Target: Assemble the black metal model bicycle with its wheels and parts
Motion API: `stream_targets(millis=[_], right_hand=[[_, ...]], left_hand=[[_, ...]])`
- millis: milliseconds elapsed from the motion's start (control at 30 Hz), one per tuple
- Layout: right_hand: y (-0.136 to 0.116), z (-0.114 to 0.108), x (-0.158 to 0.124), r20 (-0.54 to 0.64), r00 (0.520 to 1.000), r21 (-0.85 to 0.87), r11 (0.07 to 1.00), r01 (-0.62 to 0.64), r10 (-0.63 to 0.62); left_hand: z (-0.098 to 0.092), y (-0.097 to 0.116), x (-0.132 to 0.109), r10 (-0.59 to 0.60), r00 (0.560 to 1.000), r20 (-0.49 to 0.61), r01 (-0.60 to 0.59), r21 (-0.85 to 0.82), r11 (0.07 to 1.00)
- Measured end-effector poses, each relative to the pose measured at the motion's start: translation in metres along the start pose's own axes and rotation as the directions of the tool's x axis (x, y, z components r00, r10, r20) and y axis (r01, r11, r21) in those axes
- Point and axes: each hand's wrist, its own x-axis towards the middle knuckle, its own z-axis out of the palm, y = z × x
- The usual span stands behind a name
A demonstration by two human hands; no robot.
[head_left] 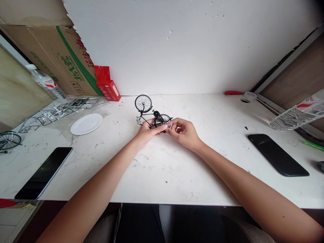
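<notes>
A small black model bicycle [143, 103] is held above the middle of the white table, its spoked front wheel pointing up and away from me. My left hand [149, 131] grips the frame from below, with the thumb lying across the lower part near the rear wheel. My right hand [183, 131] has its thumb and forefinger pinched at the rear end of the bicycle, beside the left thumb. Whether a small part sits between those right fingertips is hidden.
Left lie a phone [44, 172], a white paper plate [86, 124], dark plastic part frames [60, 109], a second model bicycle [9, 140] and a red box [108, 86]. Right are a black phone [277, 154], a plastic bottle [298, 111] and a red cutter [234, 92]. A white board stands behind.
</notes>
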Motion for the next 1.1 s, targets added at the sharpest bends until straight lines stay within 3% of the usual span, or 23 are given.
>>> stream_targets(millis=[133, 267, 333, 400, 467, 600, 733, 900, 1100], right_hand=[[-0.001, -0.001, 0.000, 0.019, 1.000, -0.008, 1.000, 0.006, -0.006], [-0.010, -0.016, 0.005, 0.111, 0.994, -0.044, 0.999, 0.014, -0.009], [-0.016, -0.030, 0.009, 0.209, 0.978, -0.161, 0.986, 0.050, -0.015], [-0.020, -0.045, 0.012, 0.312, 0.950, -0.388, 0.913, 0.122, 0.005], [-0.021, -0.059, 0.014, 0.341, 0.937, -0.520, 0.846, 0.122, 0.075], [-0.018, -0.074, 0.014, 0.437, 0.863, -0.471, 0.882, -0.020, 0.254], [-0.016, -0.075, 0.012, 0.485, 0.834, -0.424, 0.905, -0.039, 0.263], [-0.019, -0.068, 0.011, 0.485, 0.813, -0.499, 0.865, -0.046, 0.323], [-0.028, -0.056, 0.008, 0.459, 0.848, -0.548, 0.836, 0.034, 0.266]], left_hand=[[0.003, 0.003, -0.002, -0.002, 1.000, -0.012, 0.002, 0.010, 1.000], [0.004, 0.006, -0.002, -0.003, 0.998, -0.055, 0.004, 0.004, 1.000], [0.004, 0.007, -0.001, -0.001, 0.998, -0.070, 0.002, 0.006, 1.000], [0.004, 0.007, 0.000, -0.009, 0.997, -0.074, 0.010, 0.008, 1.000], [0.004, 0.006, 0.000, -0.019, 0.997, -0.077, 0.020, 0.008, 1.000], [0.006, 0.006, 0.000, -0.033, 0.996, -0.089, 0.034, 0.009, 0.999], [0.007, 0.007, -0.001, -0.047, 0.995, -0.085, 0.050, 0.030, 0.998], [0.007, 0.008, -0.002, -0.033, 0.998, -0.058, 0.037, 0.069, 0.997], [0.006, 0.002, -0.001, 0.013, 0.998, -0.062, -0.004, 0.147, 0.989]])
